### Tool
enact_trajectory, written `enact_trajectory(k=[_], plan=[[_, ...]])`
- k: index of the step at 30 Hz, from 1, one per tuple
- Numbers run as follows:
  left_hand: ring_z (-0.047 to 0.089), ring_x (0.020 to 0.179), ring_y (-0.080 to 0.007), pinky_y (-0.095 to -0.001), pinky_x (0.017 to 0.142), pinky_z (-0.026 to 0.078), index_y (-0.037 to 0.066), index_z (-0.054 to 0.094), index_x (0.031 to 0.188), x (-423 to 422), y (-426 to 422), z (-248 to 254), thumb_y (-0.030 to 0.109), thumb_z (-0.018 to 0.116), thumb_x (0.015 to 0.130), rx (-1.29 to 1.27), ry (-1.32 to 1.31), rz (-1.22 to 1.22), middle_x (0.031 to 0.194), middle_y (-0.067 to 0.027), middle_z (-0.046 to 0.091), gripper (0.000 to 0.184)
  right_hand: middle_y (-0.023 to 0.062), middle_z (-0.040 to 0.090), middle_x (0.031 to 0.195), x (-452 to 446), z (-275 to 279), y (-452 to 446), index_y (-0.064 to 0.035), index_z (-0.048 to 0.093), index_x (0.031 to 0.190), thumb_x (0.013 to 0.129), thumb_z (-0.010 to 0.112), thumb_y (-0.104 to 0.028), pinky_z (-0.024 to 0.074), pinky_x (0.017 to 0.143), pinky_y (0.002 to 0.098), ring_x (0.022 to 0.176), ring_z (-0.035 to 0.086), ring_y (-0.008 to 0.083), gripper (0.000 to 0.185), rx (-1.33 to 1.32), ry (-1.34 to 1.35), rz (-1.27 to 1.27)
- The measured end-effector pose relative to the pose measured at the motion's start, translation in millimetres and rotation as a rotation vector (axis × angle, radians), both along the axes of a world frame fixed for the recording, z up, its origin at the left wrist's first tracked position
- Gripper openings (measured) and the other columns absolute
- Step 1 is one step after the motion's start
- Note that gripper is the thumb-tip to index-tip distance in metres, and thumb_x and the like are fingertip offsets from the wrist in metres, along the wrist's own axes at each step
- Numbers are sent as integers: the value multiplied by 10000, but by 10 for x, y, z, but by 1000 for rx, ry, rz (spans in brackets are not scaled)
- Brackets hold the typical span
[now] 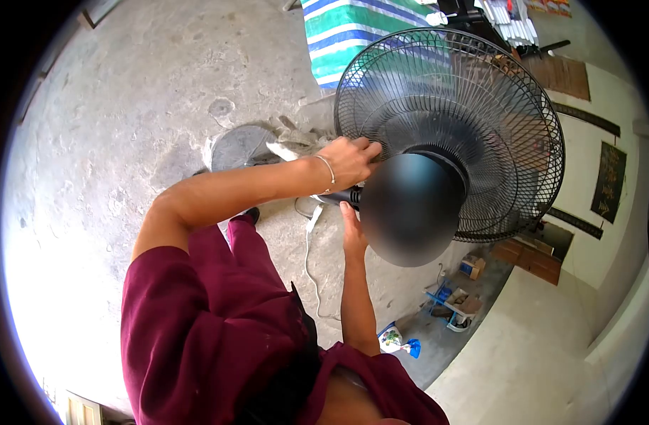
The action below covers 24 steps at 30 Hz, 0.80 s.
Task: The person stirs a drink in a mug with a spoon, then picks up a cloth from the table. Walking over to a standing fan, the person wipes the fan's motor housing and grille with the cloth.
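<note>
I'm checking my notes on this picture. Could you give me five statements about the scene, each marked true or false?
1. The left hand and right hand are both at the fan. True.
2. The fan is white. False: it is black.
3. The sleeves are maroon. True.
4. A bracelet is on the right wrist. False: the bracelet is on the left.
5. The cloth is plain red. False: the cloth is striped green, blue and white.
</note>
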<state>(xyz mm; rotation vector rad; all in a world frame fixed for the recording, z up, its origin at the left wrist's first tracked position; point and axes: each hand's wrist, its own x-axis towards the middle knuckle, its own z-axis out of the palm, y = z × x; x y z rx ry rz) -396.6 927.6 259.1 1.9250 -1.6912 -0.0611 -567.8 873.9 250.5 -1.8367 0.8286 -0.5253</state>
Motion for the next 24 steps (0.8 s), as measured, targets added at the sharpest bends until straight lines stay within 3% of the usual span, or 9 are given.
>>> enact_trajectory(k=[6, 8, 9, 10, 12, 16, 24], plan=[[523, 986, -212, -301, 681, 514, 145, 597, 1105, 12, 16, -50, 168, 592, 737, 147, -119, -43, 1071, -82, 473, 368, 83, 591, 1095, -43, -37, -29, 45, 560, 1098, 793, 675, -77, 412, 886, 320, 967, 536, 156, 348, -25, 98, -17], [531, 995, -220, -292, 676, 510, 163, 572, 1155, 86, 128, -79, 165, 594, 739, 350, -83, -77, 1082, -87, 482, 416, 80, 591, 1096, -58, -57, -28, 42, 559, 1103, 792, 674, -76, 408, 893, 321, 975, 532, 157, 352, -40, 84, -19], [539, 998, -227, -309, 677, 519, 174, 535, 1202, 81, 216, -140, 137, 603, 723, 190, 1, -17, 1088, -87, 491, 485, 77, 592, 1097, -52, -73, -36, 40, 558, 1107, 792, 674, -75, 403, 899, 323, 983, 529, 157, 355, -54, 71, -19], [539, 998, -227, -309, 677, 519, 174, 535, 1202, 77, 217, -167, 137, 603, 723, 193, 2, -17, 1088, -87, 491, 485, 77, 592, 1097, -36, -82, -52, 40, 558, 1107, 792, 674, -75, 403, 899, 323, 983, 529, 157, 355, -51, 72, -19], [544, 994, -226, -333, 671, 532, 175, 503, 1232, 42, 267, -177, 106, 616, 699, -131, 143, 65, 1096, -77, 492, 550, 83, 586, 1105, -40, -70, -50, 43, 556, 1109, 789, 671, -58, 410, 892, 318, 976, 533, 155, 355, -62, 43, 21], [549, 958, -217, -332, 653, 540, 170, 507, 1210, -32, 125, -96, 93, 636, 662, -286, 170, 113, 1068, -62, 493, 568, 88, 585, 1101, -17, 10, 1, 45, 562, 1100, 785, 666, -36, 418, 883, 313, 966, 538, 153, 341, -59, 3, 9], [523, 966, -211, -309, 694, 517, 114, 551, 1148, -48, 120, -163, 121, 579, 726, -24, 57, 63, 1088, -58, 456, 424, 76, 600, 1066, -7, 4, 7, 39, 576, 1077, 771, 680, -24, 425, 868, 300, 945, 546, 148, 329, 2, 54, -47]])
